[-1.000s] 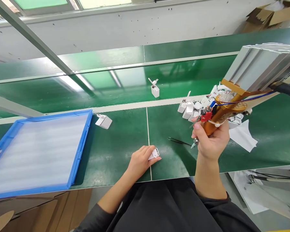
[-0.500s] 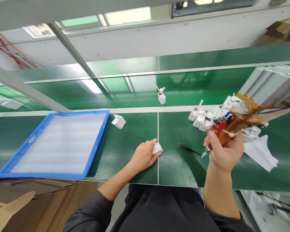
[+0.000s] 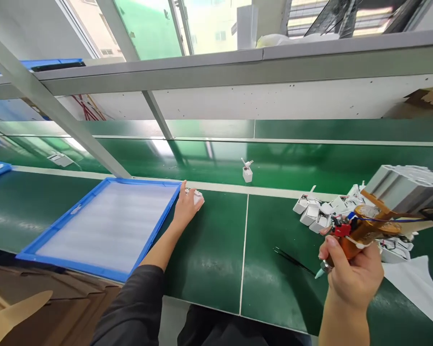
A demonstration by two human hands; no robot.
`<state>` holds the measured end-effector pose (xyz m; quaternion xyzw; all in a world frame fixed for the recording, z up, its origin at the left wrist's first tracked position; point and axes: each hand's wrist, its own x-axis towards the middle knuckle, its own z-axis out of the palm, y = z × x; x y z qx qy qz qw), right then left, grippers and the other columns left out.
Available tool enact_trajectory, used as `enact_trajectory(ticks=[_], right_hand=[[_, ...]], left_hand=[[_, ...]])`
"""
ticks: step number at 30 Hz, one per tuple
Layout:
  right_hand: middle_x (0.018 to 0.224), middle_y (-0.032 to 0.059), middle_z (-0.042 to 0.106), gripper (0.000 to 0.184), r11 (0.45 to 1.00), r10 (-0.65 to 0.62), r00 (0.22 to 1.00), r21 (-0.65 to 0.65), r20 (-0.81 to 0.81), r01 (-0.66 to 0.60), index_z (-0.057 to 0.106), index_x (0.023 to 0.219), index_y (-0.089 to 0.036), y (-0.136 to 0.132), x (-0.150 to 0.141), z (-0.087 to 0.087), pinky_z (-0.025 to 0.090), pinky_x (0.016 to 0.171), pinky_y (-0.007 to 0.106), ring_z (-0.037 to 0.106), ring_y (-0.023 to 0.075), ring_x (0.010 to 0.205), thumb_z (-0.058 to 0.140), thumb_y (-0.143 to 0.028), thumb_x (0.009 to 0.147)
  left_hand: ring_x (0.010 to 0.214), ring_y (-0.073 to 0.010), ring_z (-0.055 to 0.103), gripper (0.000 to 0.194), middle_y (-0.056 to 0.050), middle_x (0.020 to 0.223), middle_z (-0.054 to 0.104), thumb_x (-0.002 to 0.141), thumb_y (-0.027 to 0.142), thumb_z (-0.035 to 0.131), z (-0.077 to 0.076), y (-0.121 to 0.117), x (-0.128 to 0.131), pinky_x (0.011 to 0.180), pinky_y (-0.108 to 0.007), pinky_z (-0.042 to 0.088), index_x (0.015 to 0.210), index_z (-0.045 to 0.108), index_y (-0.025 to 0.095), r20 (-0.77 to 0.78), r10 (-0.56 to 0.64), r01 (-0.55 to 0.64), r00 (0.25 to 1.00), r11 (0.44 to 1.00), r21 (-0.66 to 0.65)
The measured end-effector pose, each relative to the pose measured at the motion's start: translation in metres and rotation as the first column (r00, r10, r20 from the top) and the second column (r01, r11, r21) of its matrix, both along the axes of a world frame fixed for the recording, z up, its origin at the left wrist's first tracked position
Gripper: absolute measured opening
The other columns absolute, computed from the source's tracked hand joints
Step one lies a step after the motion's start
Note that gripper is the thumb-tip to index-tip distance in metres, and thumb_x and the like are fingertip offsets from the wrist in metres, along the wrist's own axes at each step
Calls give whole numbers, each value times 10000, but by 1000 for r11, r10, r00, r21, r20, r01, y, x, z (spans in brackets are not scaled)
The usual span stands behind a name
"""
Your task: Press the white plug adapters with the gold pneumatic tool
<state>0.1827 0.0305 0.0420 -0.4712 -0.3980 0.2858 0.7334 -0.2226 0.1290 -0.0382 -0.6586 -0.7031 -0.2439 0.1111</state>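
My left hand (image 3: 185, 205) reaches out to the far right corner of the blue tray (image 3: 94, 267), its fingers closed around a small white plastic case (image 3: 197, 196) beside the tray's edge. My right hand (image 3: 351, 275) is held up at the right, wrapped round the handle of an orange glue gun (image 3: 361, 232) with a red switch and blue wires, its tip pointing down-left over the green bench (image 3: 209, 259).
A pile of white cases (image 3: 315, 215) lies at the right by an aluminium block (image 3: 406, 186). Black tweezers (image 3: 292, 259) rest on the mat. One open white case (image 3: 247, 172) stands on the conveyor belt. White paper (image 3: 414, 283) lies at the far right.
My left hand has moved from the bench's near edge forward and left to the tray's corner. The view has tilted up. My right hand keeps hold of the glue gun.
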Motion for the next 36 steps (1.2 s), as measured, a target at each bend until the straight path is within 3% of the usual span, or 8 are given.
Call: enact_trajectory(ticks=[4, 8, 11, 14, 20, 25, 32, 36], right_hand=[[761, 24, 718, 222, 1000, 5, 1000, -15, -4, -5, 621, 845, -167, -2, 2, -7, 441, 436, 261, 542, 91, 452, 799, -267, 758], [792, 41, 727, 198, 1000, 27, 999, -16, 18, -27, 630, 878, -171, -4, 5, -14, 444, 451, 269, 546, 91, 462, 783, -254, 783], [812, 47, 730, 180, 999, 42, 999, 5, 22, -42, 630, 902, -175, -3, 5, -17, 450, 448, 271, 551, 94, 465, 764, -243, 802], [810, 40, 729, 162, 997, 63, 998, 42, 30, -64, 631, 910, -180, 1, 4, -19, 458, 438, 259, 551, 90, 464, 749, -235, 813], [807, 37, 732, 122, 992, 91, 993, 82, 74, -97, 629, 931, -180, 8, 4, -19, 472, 443, 243, 551, 84, 466, 701, -231, 846], [799, 5, 732, 132, 989, 97, 994, 107, 59, -103, 613, 934, -199, 3, 2, -12, 449, 429, 222, 542, 71, 448, 693, -185, 831], [758, -12, 712, 168, 984, 116, 990, 125, 79, -126, 596, 949, -206, 0, -2, 0, 464, 447, 245, 532, 77, 435, 685, -195, 808], [811, -3, 719, 167, 976, 153, 986, 150, 61, -161, 593, 952, -220, -2, -9, 5, 454, 450, 249, 537, 78, 450, 680, -195, 812]], left_hand=[[1429, -448, 354, 608, -247, 1556, 311, 817, 377, 713, 10, 5, -13, 1145, -630, 326, 1323, 495, 120, -6, 4, -4, 1000, 995, 99], [1489, -425, 241, 752, -231, 1565, 310, 849, 456, 703, 27, 27, 26, 1194, -639, 209, 1463, 380, 164, 3, -113, 110, 994, 969, 220], [1478, -357, 306, 832, -218, 1554, 345, 855, 364, 710, 32, 66, 79, 1176, -538, 321, 1537, 264, 196, 166, -269, 258, 949, 963, 83], [1455, -377, 345, 981, -242, 1569, 333, 833, 332, 742, 32, 113, 121, 1084, -529, 417, 1591, 129, 219, 357, -162, 231, 920, 960, -159], [1198, -320, 604, 843, -204, 1383, 576, 893, 263, 642, 39, 146, 137, 948, -450, 509, 1589, 170, 216, 424, -107, 232, 899, 939, -255], [1150, -263, 627, 890, -78, 1355, 621, 766, 327, 763, 48, 70, 137, 951, -346, 519, 1543, 331, 280, 445, -301, 462, 844, 829, -315], [883, -190, 693, 844, -45, 1272, 683, 806, 281, 675, 59, -85, 150, 813, -280, 541, 1562, 301, 301, 522, -516, 731, 679, 408, -547], [1006, -217, 701, 779, -71, 1283, 679, 784, 108, 589, 37, -123, 160, 885, -322, 556, 1518, 378, 262, 568, -498, 755, 655, 465, -463]])
